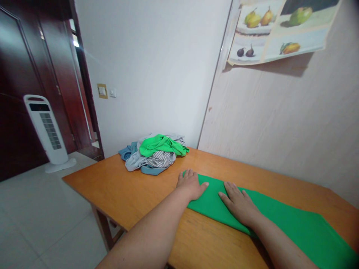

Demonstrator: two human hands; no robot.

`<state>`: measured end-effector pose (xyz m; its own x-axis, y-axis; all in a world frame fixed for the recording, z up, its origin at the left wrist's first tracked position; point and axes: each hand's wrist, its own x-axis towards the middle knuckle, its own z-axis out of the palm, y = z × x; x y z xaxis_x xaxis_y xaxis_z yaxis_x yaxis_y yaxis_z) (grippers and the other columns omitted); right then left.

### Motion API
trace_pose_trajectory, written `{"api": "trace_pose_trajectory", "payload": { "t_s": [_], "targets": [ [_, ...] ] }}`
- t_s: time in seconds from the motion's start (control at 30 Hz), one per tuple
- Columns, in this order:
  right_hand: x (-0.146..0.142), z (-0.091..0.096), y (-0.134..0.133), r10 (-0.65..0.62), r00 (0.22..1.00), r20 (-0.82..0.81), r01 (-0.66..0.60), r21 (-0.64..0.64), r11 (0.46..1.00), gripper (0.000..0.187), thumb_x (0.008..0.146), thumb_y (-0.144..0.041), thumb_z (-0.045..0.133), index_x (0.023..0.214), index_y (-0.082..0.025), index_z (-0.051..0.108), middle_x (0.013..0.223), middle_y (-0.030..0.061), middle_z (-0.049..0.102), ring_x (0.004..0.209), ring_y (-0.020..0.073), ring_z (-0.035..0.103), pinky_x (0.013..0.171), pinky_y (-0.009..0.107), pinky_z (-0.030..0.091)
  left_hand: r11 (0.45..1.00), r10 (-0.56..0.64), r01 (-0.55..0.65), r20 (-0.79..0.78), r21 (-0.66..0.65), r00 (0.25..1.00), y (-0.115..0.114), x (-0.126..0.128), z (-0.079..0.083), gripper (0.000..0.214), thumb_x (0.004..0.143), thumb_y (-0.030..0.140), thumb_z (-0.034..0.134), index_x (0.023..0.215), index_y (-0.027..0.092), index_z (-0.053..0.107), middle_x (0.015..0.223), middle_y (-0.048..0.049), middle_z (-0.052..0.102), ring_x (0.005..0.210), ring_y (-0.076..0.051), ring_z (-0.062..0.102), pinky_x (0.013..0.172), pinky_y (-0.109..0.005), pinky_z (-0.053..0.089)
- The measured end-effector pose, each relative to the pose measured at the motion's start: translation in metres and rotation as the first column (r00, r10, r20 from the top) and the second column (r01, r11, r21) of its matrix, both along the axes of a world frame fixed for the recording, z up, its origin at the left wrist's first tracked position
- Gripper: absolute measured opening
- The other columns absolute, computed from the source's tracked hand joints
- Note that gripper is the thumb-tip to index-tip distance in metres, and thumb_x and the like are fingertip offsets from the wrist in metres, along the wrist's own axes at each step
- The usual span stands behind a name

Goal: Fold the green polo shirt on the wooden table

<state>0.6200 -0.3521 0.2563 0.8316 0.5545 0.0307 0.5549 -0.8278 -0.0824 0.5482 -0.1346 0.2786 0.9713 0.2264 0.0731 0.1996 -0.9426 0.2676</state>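
And there was the left hand (191,185), flat on the left end of the green cloth (291,218), palm down, thumb stuck out wide, fingers reaching to the far corner, nothing gripped! Over to the right hand (238,203): palm down as well, further along the cloth, thumb parted from the fingers, opened out and clutching nothing, with the wrist and forearm stretched across the green. A stretch of bare cloth showed between the two hands, so they were near each other but apart.

The cloth itself lay long and smooth on the table (95,179), running from mid-table away to the lower right, where it left the view, and broadening on the way. Just beyond, by the wall (154,67), sat a rumpled pile of clothes (151,170): a bright green piece (158,145) on top, stripes and blues bunched below, well clear of both hands. Out on the floor (25,220), left of the table, stood a white tower heater or fan (50,130) near the dark door (17,74). And up on the right, fruit pictures (283,31) hung overhead!
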Motion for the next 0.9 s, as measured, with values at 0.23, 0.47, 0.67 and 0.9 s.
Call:
{"api": "trace_pose_trajectory", "payload": {
  "t_s": [0.23,0.47,0.67,0.9],
  "targets": [
    [-0.003,0.004,0.002,-0.013,1.0,-0.018,0.013,0.01,1.0,0.082,0.093,-0.067,0.018,0.155,-0.014,0.023,0.16,0.0074,0.021,0.148,0.0245,0.014,0.119,0.05,0.011,0.992,0.123,-0.122,-0.019,0.013,0.992,0.013,-0.001,-0.001,0.094,0.084,0.08,0.015,0.15,0.016,0.032,0.16,-0.0167,0.019,0.147,-0.039,0.012,0.111,-0.068,0.004],
    [-0.004,0.005,0.001,-0.018,1.0,-0.025,0.018,0.013,1.0,0.081,0.093,-0.067,0.017,0.155,-0.015,0.022,0.161,0.0071,0.02,0.148,0.0245,0.013,0.119,0.049,0.011,0.982,0.186,-0.186,0.0,0.024,0.983,0.02,-0.004,0.001,0.094,0.083,0.08,0.012,0.15,0.017,0.035,0.159,-0.0166,0.024,0.147,-0.04,0.009,0.111,-0.068,0.0],
    [-0.005,0.005,0.002,-0.011,1.0,-0.006,0.011,0.009,1.0,0.081,0.092,-0.066,0.018,0.154,-0.014,0.024,0.16,0.007,0.022,0.148,0.0248,0.015,0.119,0.05,0.012,0.992,0.103,-0.109,0.098,0.056,0.99,0.016,-0.006,0.006,0.086,0.091,0.068,0.016,0.149,0.006,0.034,0.157,-0.0213,0.027,0.147,-0.037,0.014,0.116,-0.057,0.006],
    [-0.004,0.001,0.001,-0.011,1.0,0.02,0.011,-0.003,1.0,0.08,0.093,-0.063,0.018,0.154,-0.013,0.024,0.16,0.0059,0.023,0.148,0.0247,0.016,0.119,0.051,0.015,0.981,-0.188,0.176,0.164,0.085,0.968,-0.001,-0.007,0.005,0.066,0.097,0.057,0.023,0.138,0.012,0.047,0.148,-0.0168,0.044,0.138,-0.03,0.037,0.115,-0.044,0.026]
  ]
}}
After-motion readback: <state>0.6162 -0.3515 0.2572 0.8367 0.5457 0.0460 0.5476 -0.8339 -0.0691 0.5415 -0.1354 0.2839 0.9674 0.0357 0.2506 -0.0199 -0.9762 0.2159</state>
